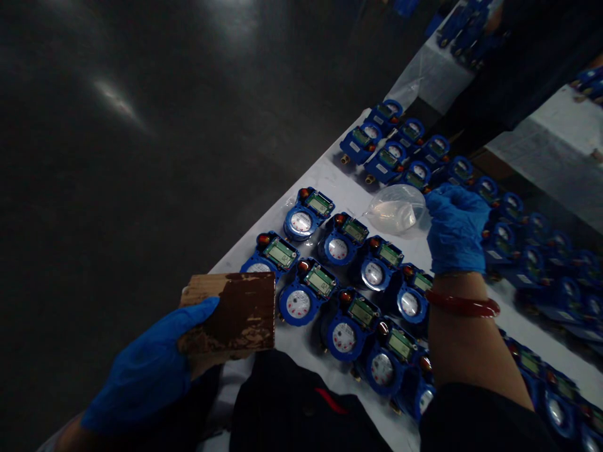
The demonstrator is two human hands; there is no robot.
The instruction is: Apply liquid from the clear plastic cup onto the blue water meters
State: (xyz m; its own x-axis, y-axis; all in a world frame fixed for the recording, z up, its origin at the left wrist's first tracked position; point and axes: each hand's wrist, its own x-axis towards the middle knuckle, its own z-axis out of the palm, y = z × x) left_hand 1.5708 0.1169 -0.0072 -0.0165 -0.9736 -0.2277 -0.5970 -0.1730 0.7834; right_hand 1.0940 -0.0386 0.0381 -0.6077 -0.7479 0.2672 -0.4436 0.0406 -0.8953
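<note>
- Left hand (146, 370), lower left: gripping tan cardboard (235, 317), blotched dark brown.
- Right hand (456, 226), right of centre: gripping a clear plastic cup (396, 211), whitish inside.

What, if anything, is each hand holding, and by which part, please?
The left hand holds a brown cardboard piece by its left side. The right hand is at a clear plastic container; any grip is hidden.

I can read nothing for certain: print on the meter dials (298, 304), displays (321, 282) and white labels (355, 147) is too small.
</note>
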